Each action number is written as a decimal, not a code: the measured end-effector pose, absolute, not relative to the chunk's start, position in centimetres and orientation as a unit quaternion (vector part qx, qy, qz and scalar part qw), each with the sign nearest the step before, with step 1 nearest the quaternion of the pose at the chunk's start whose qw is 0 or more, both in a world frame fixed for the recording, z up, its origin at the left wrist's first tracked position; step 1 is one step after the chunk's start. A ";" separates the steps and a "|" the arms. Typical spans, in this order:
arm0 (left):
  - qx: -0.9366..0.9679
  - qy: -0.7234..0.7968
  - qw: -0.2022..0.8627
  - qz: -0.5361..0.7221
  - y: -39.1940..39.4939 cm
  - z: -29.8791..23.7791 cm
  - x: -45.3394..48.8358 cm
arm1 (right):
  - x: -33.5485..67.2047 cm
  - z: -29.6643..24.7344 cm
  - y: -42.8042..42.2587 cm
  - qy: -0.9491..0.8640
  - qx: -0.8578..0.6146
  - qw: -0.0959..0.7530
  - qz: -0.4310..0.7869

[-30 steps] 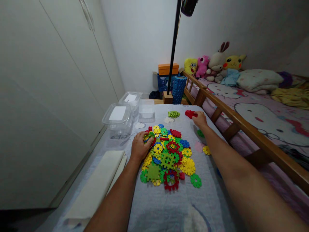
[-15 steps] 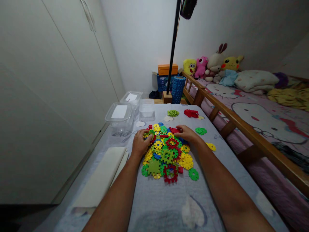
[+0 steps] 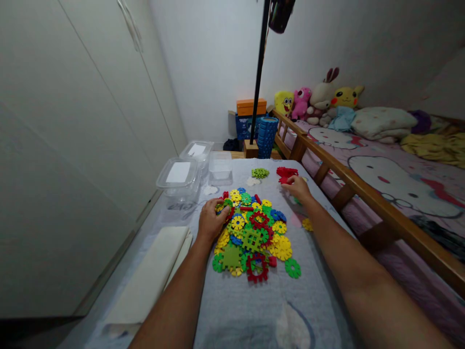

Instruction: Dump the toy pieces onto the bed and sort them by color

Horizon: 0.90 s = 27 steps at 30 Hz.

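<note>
Here, half-curls left hand (image 3: 211, 220) over multicoloured plastic gears (image 3: 251, 238) near paper-topped clear-plastic boxes (image 3: 181, 190). Barely parts right hand (image 3: 298, 187) at red plastic stack (image 3: 288, 172) near edge of blue-grey cloth (image 3: 240, 310); cannot tell grips.

Cloth-covered table (image 3: 250, 310) — colourful plastic heap (image 3: 251, 239), red pieces (image 3: 286, 171), clear containers (image 3: 220, 170)

Mixed heap of plastic pieces (image 3: 251, 238): one — overlapping, individual pieces uncountable. Light-green cluster (image 3: 260, 173): one. Red cluster (image 3: 286, 171): one. Hands (image 3: 211, 220): two. Clear containers (image 3: 221, 169) — at least three. Orange box (image 3: 250, 106): one.
</note>
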<state>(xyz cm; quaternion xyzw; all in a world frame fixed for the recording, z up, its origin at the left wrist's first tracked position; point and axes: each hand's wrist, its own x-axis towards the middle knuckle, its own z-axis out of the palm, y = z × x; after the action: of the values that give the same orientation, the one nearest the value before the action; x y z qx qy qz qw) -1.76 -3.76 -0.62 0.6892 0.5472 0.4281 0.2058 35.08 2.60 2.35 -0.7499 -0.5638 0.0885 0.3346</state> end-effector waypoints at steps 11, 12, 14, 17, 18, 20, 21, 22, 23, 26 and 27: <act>0.689 0.551 0.201 0.426 -3.8 -0.6 -1.7 | 40.7 3.1 6.3 -0.406 -0.840 0.358 0.025; 0.690 0.551 0.201 0.425 -3.8 -0.5 -1.7 | 40.6 3.3 6.7 -0.413 -0.837 0.358 0.023; 0.690 0.551 0.201 0.423 -3.8 -0.5 -1.7 | 40.2 3.7 7.5 -0.434 -0.828 0.354 0.006; 0.688 0.556 0.199 0.422 -3.8 -0.5 -1.7 | 39.5 4.0 8.6 -0.476 -0.813 0.334 -0.023; 0.687 0.558 0.199 0.422 -3.8 -0.5 -1.7 | 39.3 4.0 8.9 -0.488 -0.809 0.327 -0.027; 0.685 0.560 0.201 0.421 -3.8 -0.5 -1.7 | 38.9 3.8 9.3 -0.506 -0.801 0.318 -0.026; 0.685 0.561 0.202 0.419 -3.8 -0.6 -1.7 | 38.7 3.7 9.4 -0.513 -0.797 0.317 -0.024; 0.685 0.561 0.203 0.418 -3.8 -0.6 -1.7 | 38.5 3.5 9.4 -0.519 -0.793 0.318 -0.022; 0.686 0.560 0.205 0.417 -3.8 -0.6 -1.7 | 38.4 3.3 9.3 -0.523 -0.790 0.319 -0.020; 0.687 0.558 0.203 0.418 -3.8 -0.7 -1.8 | 38.1 2.7 8.7 -0.531 -0.782 0.324 -0.024; 0.687 0.558 0.202 0.418 -3.8 -0.7 -1.8 | 38.0 2.6 8.4 -0.533 -0.781 0.325 -0.026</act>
<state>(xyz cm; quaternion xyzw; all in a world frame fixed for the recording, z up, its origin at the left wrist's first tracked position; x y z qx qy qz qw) -1.76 -3.78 -0.70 0.6871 0.5585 0.4183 0.2023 37.97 8.42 2.59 -0.7808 -0.5329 -0.0264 0.3251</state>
